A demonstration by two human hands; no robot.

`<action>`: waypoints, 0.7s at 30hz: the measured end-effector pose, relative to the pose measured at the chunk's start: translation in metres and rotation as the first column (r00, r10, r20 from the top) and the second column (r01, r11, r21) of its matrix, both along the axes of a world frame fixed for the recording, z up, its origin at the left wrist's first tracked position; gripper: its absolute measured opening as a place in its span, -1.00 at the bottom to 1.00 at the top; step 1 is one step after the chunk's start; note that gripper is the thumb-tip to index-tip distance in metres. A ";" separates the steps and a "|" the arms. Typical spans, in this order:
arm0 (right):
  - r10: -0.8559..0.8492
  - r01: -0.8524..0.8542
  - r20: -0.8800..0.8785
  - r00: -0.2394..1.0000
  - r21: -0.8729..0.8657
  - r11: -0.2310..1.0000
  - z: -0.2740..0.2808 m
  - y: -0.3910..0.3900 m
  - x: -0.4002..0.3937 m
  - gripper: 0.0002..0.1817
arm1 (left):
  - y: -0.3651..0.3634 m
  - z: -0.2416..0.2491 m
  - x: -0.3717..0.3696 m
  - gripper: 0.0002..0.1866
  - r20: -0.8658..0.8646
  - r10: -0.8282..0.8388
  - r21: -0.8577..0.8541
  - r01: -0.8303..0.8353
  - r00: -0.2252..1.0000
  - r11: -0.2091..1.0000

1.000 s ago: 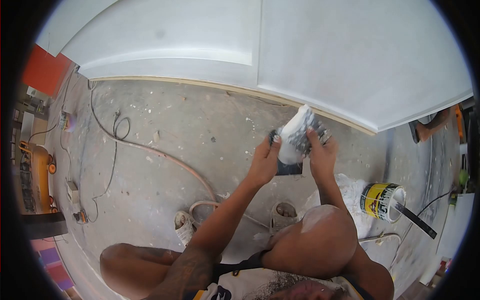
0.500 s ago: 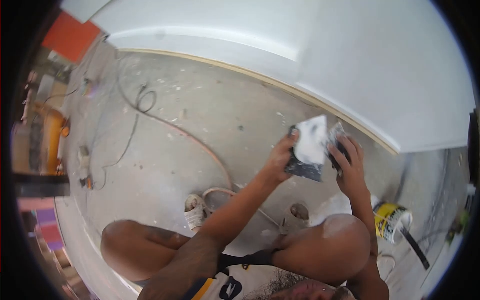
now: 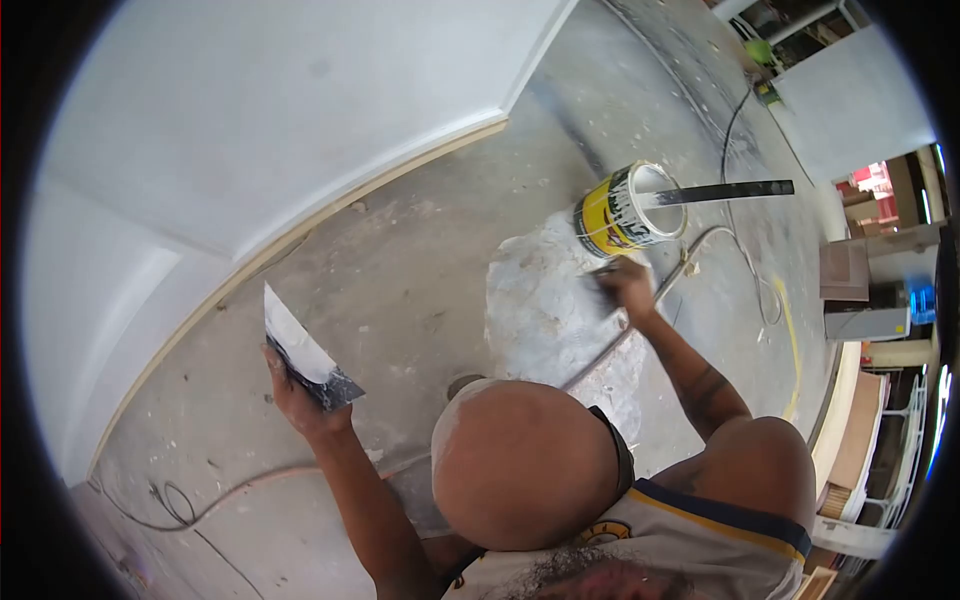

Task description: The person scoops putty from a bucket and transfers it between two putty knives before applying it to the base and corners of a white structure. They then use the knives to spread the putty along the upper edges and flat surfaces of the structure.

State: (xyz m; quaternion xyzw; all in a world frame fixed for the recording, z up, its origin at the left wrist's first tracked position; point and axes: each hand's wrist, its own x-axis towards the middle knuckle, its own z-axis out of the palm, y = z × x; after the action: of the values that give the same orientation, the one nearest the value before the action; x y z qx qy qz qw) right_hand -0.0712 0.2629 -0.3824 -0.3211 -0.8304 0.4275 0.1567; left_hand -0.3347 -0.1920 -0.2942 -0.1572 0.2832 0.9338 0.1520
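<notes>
At the left, my left hand [image 3: 300,400] grips a dark, flat plate [image 3: 315,355] with white paste spread over much of it. My right hand [image 3: 628,285] is closed on a small dark tool [image 3: 605,285], blurred by motion, just below the yellow and black bucket [image 3: 610,215]. The bucket is tilted on the floor, and a long dark stick [image 3: 730,190] juts from its mouth. Beneath my right hand lies a white-stained patch [image 3: 530,295] on the floor.
A white panel [image 3: 270,120] with a wooden strip [image 3: 330,215] along its lower edge spans the upper left. A hose [image 3: 250,485] and cables cross the concrete floor. Shelves and boards [image 3: 860,430] stand at the right.
The view has swung toward the bucket. My hands have moved apart: the left keeps the plate, while the right, with its tool, has gone over beside the bucket.
</notes>
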 end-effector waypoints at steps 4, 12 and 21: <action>-0.678 0.654 0.113 0.726 -0.419 0.630 0.056 0.056 0.038 -0.50 | 0.011 -0.007 -0.004 -0.60 0.079 0.005 0.005 -0.006 0.997 1.000; 0.103 -0.036 0.414 0.904 -0.167 0.985 0.051 0.209 0.073 -0.43 | 0.019 -0.043 -0.004 -0.47 -0.058 -0.243 0.115 0.248 0.968 0.962; -0.237 0.224 0.132 0.962 -0.880 0.418 0.027 0.234 0.067 -0.64 | 0.004 -0.039 -0.029 -0.44 0.201 -0.281 0.341 0.202 0.938 0.918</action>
State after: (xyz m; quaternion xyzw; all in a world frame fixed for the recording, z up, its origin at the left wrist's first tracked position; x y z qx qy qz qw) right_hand -0.0039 0.4971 -0.3558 -0.4632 -0.4311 0.7738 0.0283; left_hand -0.3633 -0.1877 -0.3331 -0.2090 0.1265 0.9140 0.3240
